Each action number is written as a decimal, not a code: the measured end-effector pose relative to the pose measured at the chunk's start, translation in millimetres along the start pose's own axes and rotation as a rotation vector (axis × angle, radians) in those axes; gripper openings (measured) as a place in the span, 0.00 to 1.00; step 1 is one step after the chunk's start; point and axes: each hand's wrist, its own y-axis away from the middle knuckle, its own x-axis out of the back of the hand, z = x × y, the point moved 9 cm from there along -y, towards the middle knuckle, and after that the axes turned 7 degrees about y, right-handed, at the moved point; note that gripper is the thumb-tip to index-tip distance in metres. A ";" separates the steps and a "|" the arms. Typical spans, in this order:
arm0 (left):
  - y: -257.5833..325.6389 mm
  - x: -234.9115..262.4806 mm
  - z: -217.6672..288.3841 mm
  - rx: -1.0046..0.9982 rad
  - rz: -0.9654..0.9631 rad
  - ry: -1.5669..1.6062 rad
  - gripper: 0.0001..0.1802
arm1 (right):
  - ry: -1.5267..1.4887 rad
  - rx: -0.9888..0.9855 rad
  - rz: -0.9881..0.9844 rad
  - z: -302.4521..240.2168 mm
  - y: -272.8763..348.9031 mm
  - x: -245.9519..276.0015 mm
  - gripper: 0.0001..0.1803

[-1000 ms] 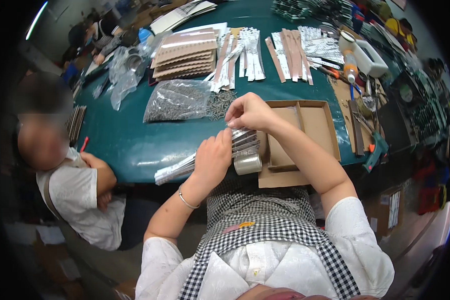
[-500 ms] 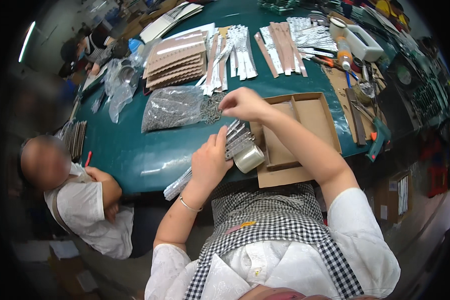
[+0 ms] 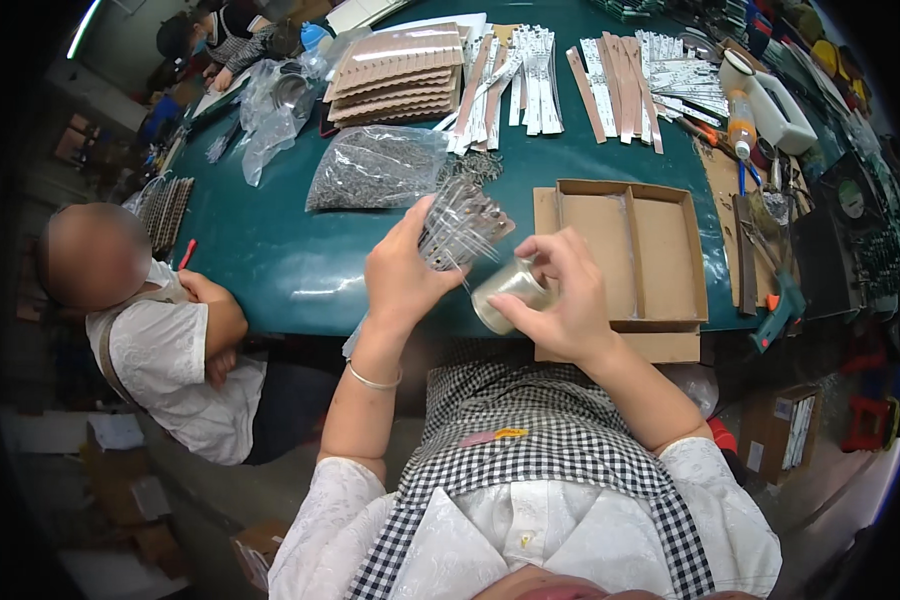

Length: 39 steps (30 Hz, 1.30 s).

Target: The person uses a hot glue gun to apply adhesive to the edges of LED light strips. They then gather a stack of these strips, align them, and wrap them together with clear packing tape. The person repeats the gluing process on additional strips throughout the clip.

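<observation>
My left hand [image 3: 402, 268] grips a bundle of thin silvery metal strips [image 3: 462, 222], with their ends fanned toward the far side. Some of the strips' length is hidden behind my hand and wrist. In my right hand [image 3: 576, 305] is a roll of clear tape [image 3: 502, 300], with the fingers and thumb closed around it. The roll is close to the bundle's near right side. Just beyond the bundle lies a small pile of metal fasteners [image 3: 478, 166], beside a clear plastic bag [image 3: 375, 168] full of small grey pieces.
An open cardboard box [image 3: 670, 255] with a divider lies right of my hands. Stacked brown scalloped sheets [image 3: 395, 75] and white and brown strips [image 3: 530, 85] lie at the back. A green glue gun [image 3: 782, 310] lies at right. A seated person [image 3: 175, 330] is at left.
My right hand has come back from the fasteners and taken hold of the tape roll. The bundle has turned and lifted in my left hand. The view has shifted.
</observation>
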 end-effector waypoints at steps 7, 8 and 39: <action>9.2 -11.3 3.0 0.279 -0.265 0.786 0.47 | 0.015 -0.193 -0.144 48.8 3.7 7.3 0.28; 13.3 -19.0 0.9 0.345 -0.305 0.881 0.47 | 0.004 -0.192 -0.154 50.5 2.4 6.0 0.28; 66.4 -36.1 -12.2 0.478 -0.248 1.149 0.55 | 0.003 -0.248 -0.152 18.6 9.2 22.1 0.34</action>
